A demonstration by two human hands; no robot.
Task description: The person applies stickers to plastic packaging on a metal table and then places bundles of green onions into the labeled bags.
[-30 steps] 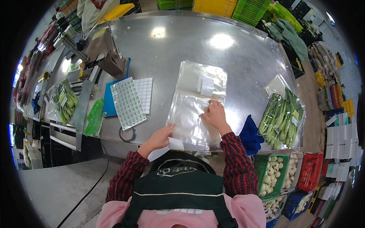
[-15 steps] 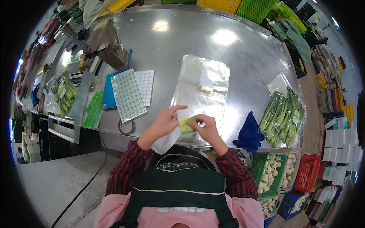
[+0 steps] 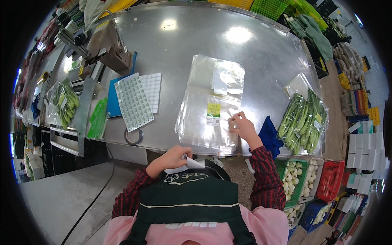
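A stack of clear plastic bags (image 3: 192, 98) lies flat on the steel table (image 3: 179, 45). A yellow-and-white label (image 3: 213, 114) sits on the top bag. My right hand (image 3: 245, 127) is at the stack's right edge, thumb and forefinger bent and apart over the plastic, with nothing visible between them. Close to my apron, my left hand (image 3: 173, 158) is closed on a strip of white paper (image 3: 195, 163) that curls out past the fingers. A small pale slip (image 3: 220, 83) shows on the upper part of the stack.
Sticker sheets (image 3: 134, 102), a tape roll (image 3: 133, 136) and a sealing machine (image 3: 107, 49) stand on the left. Bagged green vegetables (image 3: 302, 120) and a blue cloth (image 3: 269, 136) lie on the right. Below the table's right edge are crates, including a red crate (image 3: 330, 179).
The yellow label has left my right fingers and now lies on the top bag. My right hand moved right to the bag's edge; my left drew back toward the apron with the white paper.
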